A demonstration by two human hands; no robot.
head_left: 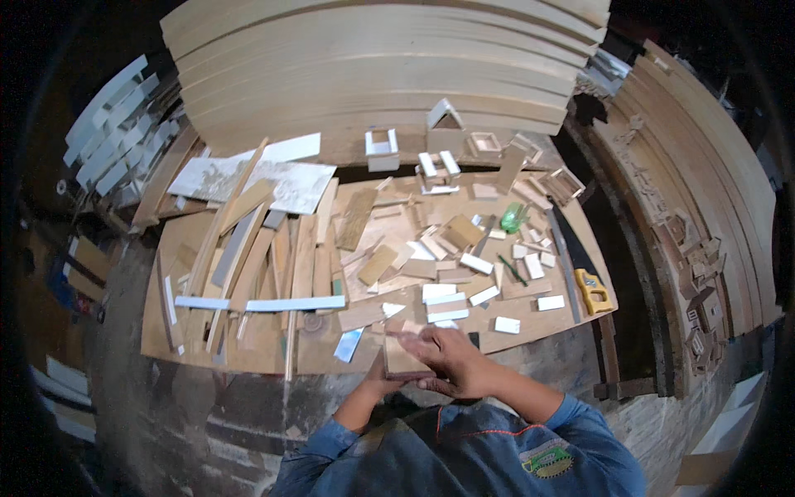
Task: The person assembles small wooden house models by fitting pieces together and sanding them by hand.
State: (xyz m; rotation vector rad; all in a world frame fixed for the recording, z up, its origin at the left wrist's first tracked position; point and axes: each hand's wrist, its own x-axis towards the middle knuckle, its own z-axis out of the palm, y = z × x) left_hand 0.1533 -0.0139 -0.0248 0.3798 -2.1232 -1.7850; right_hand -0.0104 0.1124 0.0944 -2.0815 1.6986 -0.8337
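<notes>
Close to my body, over the front edge of the board, I hold a small square wooden piece (403,358) with a pale face and darker edges. My left hand (378,378) grips it from the left and below, most of its fingers hidden. Across its right side lies my right hand (455,363), thumb at the lower edge and fingers over the face, the fingertips slightly blurred. Just beyond are white-faced wood blocks (445,307) and a pale blue-white strip (349,345).
Wood offcuts cover the tan board (546,327), with long strips (257,273) on the left. A yellow-handled saw (592,291) lies at the right edge. Small wooden house shapes (445,118) and boxes (382,149) stand at the back, before stacked planks (381,66). A green plastic item (513,218) sits among the scraps.
</notes>
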